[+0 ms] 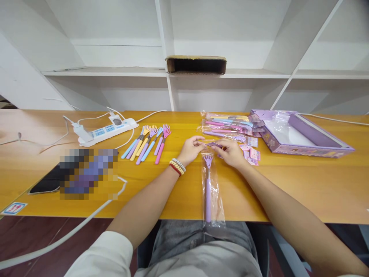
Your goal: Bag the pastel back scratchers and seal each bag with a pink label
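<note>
A small dark pinkish card (214, 145) is held between my hands over the middle of the table. My right hand (230, 151) pinches its right side, and the closed fingers of my left hand (191, 149) are at its left edge. Just below them lies a purple hand-shaped scratcher (208, 192) inside a clear plastic bag (218, 200), its handle toward me. Several unbagged scratchers (147, 145) in blue, yellow, purple and pink lie left of my hands. Bagged scratchers (227, 124) are piled behind my right hand, with small pink cards (254, 154) beside it.
An open purple box (305, 151) stands at the back right. A white power strip (108, 132) with cables and a dark phone (49, 179) are at left. White shelves behind hold a cardboard box (196, 66). A white cable crosses the table's front left edge.
</note>
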Demonstrator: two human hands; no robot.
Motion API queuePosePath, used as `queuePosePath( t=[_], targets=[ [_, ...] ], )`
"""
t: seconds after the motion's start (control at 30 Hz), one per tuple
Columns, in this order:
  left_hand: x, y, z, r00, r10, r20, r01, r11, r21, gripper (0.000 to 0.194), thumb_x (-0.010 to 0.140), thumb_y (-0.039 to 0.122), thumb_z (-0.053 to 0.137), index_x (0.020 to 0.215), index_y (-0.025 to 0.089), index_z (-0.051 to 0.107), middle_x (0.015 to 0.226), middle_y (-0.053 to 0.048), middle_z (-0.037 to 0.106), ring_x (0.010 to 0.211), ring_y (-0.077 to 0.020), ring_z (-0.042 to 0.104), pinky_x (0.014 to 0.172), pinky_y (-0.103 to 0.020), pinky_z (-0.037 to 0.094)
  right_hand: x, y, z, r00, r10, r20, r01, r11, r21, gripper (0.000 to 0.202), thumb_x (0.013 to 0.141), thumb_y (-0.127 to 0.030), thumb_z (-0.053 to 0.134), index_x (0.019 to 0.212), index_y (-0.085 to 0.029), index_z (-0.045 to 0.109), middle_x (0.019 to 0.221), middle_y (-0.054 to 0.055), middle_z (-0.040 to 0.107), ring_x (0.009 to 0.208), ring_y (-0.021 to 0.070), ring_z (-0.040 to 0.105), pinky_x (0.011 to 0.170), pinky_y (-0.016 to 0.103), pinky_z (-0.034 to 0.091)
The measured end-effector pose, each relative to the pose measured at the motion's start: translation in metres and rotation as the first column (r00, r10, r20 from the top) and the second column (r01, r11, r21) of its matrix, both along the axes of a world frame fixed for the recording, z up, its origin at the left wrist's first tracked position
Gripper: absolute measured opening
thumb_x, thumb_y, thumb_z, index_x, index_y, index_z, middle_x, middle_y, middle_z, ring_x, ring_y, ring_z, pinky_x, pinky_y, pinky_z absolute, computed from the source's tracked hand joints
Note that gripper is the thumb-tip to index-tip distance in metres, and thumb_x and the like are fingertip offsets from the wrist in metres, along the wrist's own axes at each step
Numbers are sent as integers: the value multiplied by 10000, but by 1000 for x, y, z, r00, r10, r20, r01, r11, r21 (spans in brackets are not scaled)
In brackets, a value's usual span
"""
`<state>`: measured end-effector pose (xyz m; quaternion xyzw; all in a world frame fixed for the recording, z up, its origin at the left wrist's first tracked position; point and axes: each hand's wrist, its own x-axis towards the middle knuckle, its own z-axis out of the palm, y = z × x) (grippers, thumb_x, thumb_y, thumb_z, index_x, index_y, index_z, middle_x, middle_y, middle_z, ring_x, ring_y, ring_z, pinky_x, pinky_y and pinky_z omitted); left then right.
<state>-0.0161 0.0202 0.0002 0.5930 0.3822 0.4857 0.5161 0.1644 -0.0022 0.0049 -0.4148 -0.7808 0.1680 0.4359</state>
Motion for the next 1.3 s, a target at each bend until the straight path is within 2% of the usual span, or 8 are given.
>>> queuePosePath(
  t=[0.13, 0.3, 0.5, 0.67, 0.83, 1.17, 1.3],
  targets=[
    [3, -2, 0, 1000, -18, 6, 18, 999, -43, 302, 663, 121, 633, 953, 126, 551, 740, -30, 660, 700, -128, 624, 727, -278, 474, 0, 0, 1, 1000, -5, 4, 4, 1000, 27, 209, 808, -328, 559, 913, -210, 695, 797, 41, 671, 643, 131, 565, 611, 259, 436],
    [3, -3, 0, 999, -38, 35, 40, 998, -55, 287, 672, 117, 624, 949, 126, 550, 739, -27, 659, 687, -125, 626, 710, -272, 474, 1, 3, -1, 998, -60, 24, 58, 996, 61, 146, 775, -295, 604, 807, -183, 692, 704, 36, 652, 603, 131, 543, 585, 259, 423],
    [3, -3, 1, 1000, -9, 27, 10, 999, -45, 262, 692, 172, 638, 938, 127, 562, 724, -21, 648, 692, -115, 612, 725, -269, 472, 4, 6, -3, 997, 7, 71, -13, 996, 87, 93, 762, -246, 609, 778, -191, 682, 786, 41, 657, 689, 143, 572, 654, 269, 441],
    [2, -4, 1, 998, -35, 54, 38, 998, -40, 265, 701, 165, 631, 949, 128, 549, 727, -28, 652, 705, -126, 621, 757, -299, 474, 4, 6, -2, 996, -57, 76, 51, 996, 74, 142, 789, -294, 575, 819, -192, 669, 745, 37, 648, 647, 141, 545, 615, 267, 422],
    [4, -3, -2, 990, -88, 106, 90, 996, -17, 280, 699, 186, 647, 953, 125, 546, 767, -38, 656, 747, -137, 629, 783, -316, 474, 2, 3, -1, 993, -112, 48, 109, 992, 64, 197, 775, -350, 580, 710, -167, 614, 625, 19, 587, 563, 122, 480, 540, 248, 372],
    [6, -2, -5, 991, -93, 94, 95, 995, -17, 247, 717, 143, 624, 945, 114, 535, 768, -28, 627, 700, -125, 635, 744, -305, 500, 1, 3, -2, 998, -67, 1, 67, 995, 79, 156, 772, -313, 583, 797, -168, 635, 696, 27, 601, 600, 120, 500, 558, 246, 391],
    [8, -3, -6, 991, -97, 96, 100, 995, -29, 250, 712, 116, 620, 947, 115, 535, 796, -37, 637, 713, -119, 633, 757, -301, 498, 0, 3, -4, 998, -28, -50, 29, 999, 17, 162, 775, -313, 584, 827, -172, 645, 719, 28, 633, 615, 130, 547, 580, 258, 424]
  ],
)
